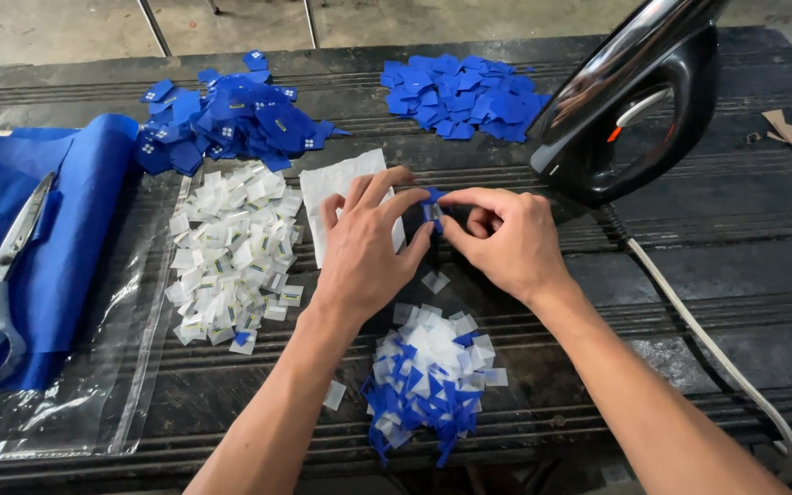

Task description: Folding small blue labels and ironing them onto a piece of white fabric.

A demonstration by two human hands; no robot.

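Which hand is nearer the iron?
Right. The right hand is just below and left of the iron, close to its base. The left hand is farther left, on the other side of the small blue piece both hands pinch.

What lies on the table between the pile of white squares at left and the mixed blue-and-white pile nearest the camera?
In the head view, the left hand and its forearm cross that stretch between the white squares and the mixed pile. One stray white square lies there on the dark table.
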